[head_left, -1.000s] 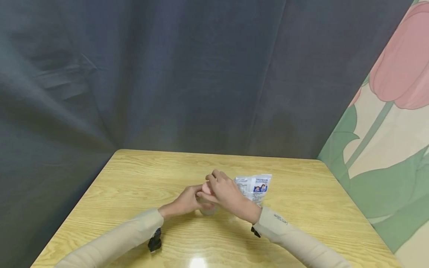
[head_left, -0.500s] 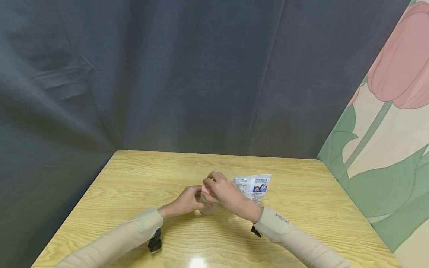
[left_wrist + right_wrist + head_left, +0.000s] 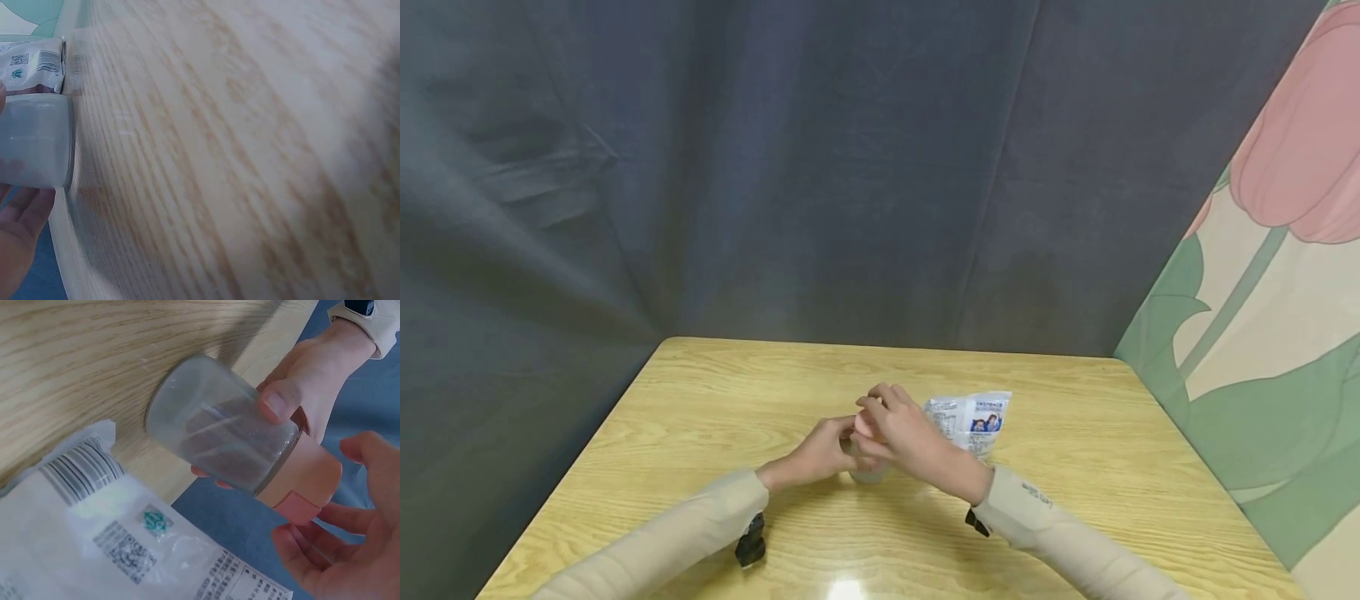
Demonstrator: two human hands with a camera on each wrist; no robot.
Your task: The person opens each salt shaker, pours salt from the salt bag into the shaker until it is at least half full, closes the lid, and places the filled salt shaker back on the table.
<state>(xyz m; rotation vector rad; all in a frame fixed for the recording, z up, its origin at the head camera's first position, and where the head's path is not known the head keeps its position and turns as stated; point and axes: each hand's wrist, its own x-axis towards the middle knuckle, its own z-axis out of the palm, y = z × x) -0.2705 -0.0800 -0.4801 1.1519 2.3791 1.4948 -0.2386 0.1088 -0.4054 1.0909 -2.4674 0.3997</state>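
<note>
A translucent jar point(image 3: 212, 425) with a peach-coloured lid point(image 3: 309, 472) stands on the table, its lower part showing in the head view point(image 3: 868, 473). A darker pink tab point(image 3: 296, 507) sits on the lid's side. My left hand point(image 3: 818, 452) grips the jar's body, thumb on one side and fingertips on the other, as the right wrist view shows. My right hand point(image 3: 912, 442) has its fingers curled round the lid; the thumb point(image 3: 359, 447) is slightly off its edge. In the left wrist view the jar point(image 3: 34, 140) is partly cut off.
Just right of the jar, a white printed packet point(image 3: 970, 421) stands on the wooden table point(image 3: 1075, 467); its barcode and square code show in the right wrist view. Behind the table hangs a dark curtain point(image 3: 850, 183), and a flowered wall panel point(image 3: 1285, 333) borders the right.
My right hand's fingers have shifted around the lid, and more of its peach top shows than half a second ago. The left hand, jar and packet hold their places.
</note>
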